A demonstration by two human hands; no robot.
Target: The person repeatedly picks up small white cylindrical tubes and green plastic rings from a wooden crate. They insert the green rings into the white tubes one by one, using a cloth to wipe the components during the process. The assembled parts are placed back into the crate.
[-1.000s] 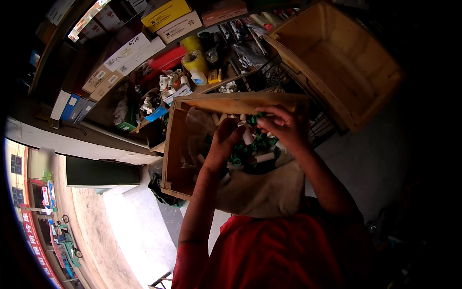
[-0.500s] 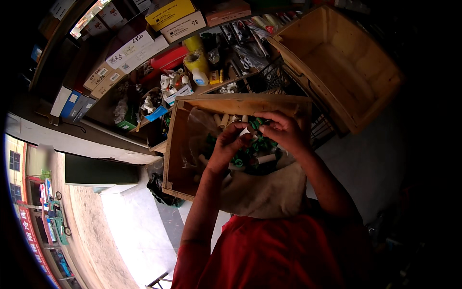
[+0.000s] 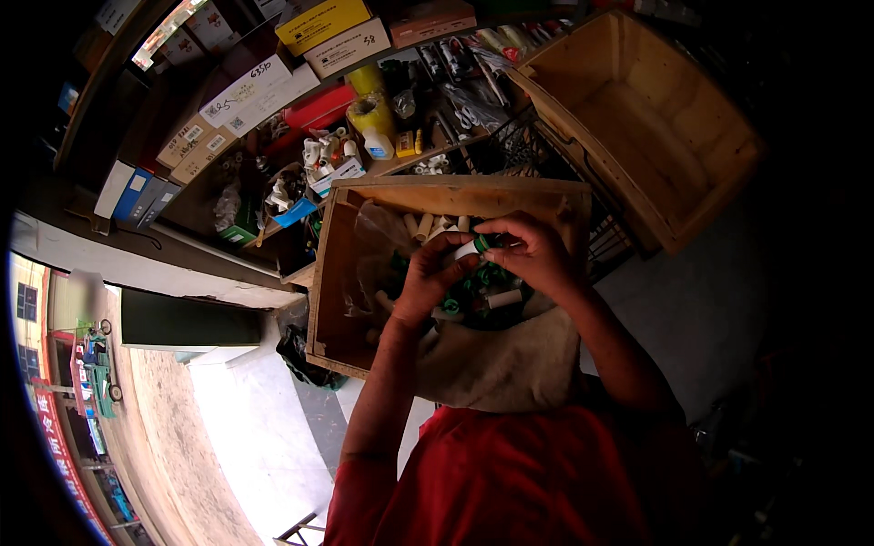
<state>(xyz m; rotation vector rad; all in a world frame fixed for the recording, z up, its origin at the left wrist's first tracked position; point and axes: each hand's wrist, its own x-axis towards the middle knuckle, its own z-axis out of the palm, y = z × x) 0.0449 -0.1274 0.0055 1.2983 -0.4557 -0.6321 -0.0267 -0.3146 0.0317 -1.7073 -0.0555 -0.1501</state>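
My left hand [image 3: 424,280] is closed around a short white tube [image 3: 464,251] above a wooden box. At the tube's right end sits a green cap [image 3: 482,243], pinched by the fingers of my right hand [image 3: 535,253]. Cap and tube touch; how deep the cap goes in, I cannot tell. Below both hands, the wooden box [image 3: 464,183] holds several loose green caps [image 3: 452,308] and white tubes [image 3: 503,298]. Over its near side lies a beige cloth [image 3: 496,364].
Another wooden box [image 3: 665,127] stands tilted at the far right. Beyond my box, a shelf carries cartons [image 3: 346,50], yellow rolls [image 3: 370,116], a small white bottle [image 3: 377,146] and white fittings. A black plastic bag [image 3: 305,359] lies by the box's left corner.
My right hand has moved slightly left toward my left hand. The green cap now meets the end of the white tube, which has turned to point at the right hand.
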